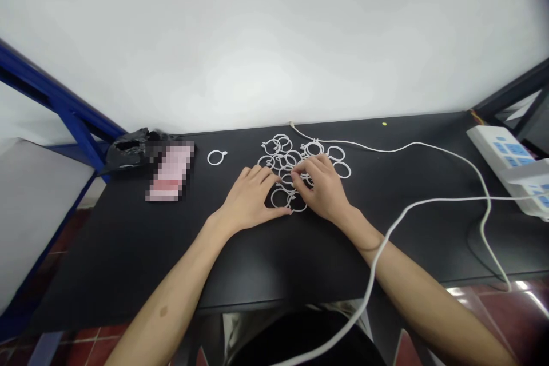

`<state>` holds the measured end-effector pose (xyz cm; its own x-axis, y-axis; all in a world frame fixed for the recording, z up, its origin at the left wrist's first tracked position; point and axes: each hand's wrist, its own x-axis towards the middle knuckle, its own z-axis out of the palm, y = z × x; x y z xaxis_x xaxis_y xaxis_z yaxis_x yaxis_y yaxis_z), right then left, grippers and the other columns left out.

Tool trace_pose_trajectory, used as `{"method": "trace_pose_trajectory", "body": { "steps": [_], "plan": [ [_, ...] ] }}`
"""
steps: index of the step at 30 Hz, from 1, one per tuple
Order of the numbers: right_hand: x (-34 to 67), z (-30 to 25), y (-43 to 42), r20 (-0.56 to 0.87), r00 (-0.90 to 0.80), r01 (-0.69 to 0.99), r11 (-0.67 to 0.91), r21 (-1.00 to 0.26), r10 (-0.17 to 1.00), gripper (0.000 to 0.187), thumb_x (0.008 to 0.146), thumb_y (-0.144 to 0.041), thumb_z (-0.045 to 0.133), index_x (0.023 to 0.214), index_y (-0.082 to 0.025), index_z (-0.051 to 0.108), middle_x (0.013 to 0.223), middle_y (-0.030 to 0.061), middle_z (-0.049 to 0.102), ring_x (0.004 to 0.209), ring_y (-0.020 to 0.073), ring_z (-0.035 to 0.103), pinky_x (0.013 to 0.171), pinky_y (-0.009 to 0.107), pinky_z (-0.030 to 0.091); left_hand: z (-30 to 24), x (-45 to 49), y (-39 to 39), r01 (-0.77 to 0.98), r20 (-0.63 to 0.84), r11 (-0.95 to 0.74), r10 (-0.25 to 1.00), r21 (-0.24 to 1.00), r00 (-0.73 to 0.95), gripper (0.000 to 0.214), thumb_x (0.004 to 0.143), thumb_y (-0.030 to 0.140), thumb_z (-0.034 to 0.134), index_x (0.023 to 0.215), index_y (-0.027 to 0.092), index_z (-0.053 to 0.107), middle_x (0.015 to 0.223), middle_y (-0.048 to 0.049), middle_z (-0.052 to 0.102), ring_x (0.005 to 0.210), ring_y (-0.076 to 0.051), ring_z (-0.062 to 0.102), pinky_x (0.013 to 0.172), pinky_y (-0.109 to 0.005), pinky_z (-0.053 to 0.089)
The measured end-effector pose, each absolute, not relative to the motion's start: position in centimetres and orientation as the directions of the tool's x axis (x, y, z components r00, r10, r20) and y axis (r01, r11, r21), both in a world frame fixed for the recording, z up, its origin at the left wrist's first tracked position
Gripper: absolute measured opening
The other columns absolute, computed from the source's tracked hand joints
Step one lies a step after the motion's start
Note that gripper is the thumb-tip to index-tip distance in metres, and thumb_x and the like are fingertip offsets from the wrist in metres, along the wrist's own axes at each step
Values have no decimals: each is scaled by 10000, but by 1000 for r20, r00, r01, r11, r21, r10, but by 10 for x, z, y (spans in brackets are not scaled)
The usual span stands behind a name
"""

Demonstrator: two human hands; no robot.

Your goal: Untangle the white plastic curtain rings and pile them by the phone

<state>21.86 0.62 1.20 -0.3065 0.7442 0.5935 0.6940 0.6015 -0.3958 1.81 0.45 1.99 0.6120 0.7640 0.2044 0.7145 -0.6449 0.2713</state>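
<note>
**Both hands on the ring cluster**

While pressed flat among the white rings (300, 168) mid-table (128, 240), left hand (251, 197) lies spread; right hand (323, 186) curled, seemingly pinching one ring. Best to steady the pile, lift singly, avoid snagging the white cable (429, 148).

You've got a black desk (128, 240) pushed against a plain white wall (257, 40), reddish floor tiles (514, 309) underneath, and a blue metal frame (64, 108) off left.

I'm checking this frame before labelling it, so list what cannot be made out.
Head view only:
- Pink item: pixelated.
- Rings under the left hand and right hand: hidden; whether fingers grip one is unclear.
- Power strip: cut off by the right edge.
- Black bag: contents hidden.
</note>
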Motion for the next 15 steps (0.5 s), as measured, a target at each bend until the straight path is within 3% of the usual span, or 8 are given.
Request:
{"method": "trace_pose_trajectory", "body": {
  "steps": [6,10,15],
  "plan": [
    [217,11,7,584,-316,677,609,-413,747,80,914,-179,557,842,-212,571,822,59,667,864,232,531,801,399,482,24,14,6,702,187,-649,759,292,624,499,745,612,718,966,198,548,1002,-43,627,944,-253,557,834,-415,423],
    [217,10,8,580,-304,683,597,-421,756,90,916,-181,558,830,-206,569,808,59,668,841,227,534,787,386,482,22,13,6,702,126,-659,747,270,653,452,784,585,692,1015,209,596,1019,-40,624,977,-260,548,854,-422,416],
    [217,9,9,573,-292,675,590,-444,766,95,916,-184,558,824,-205,572,802,52,666,827,221,533,783,385,482,25,12,6,688,101,-638,754,347,649,354,835,509,664,1008,207,596,1025,-34,630,986,-242,542,866,-407,416]
  ]
}}
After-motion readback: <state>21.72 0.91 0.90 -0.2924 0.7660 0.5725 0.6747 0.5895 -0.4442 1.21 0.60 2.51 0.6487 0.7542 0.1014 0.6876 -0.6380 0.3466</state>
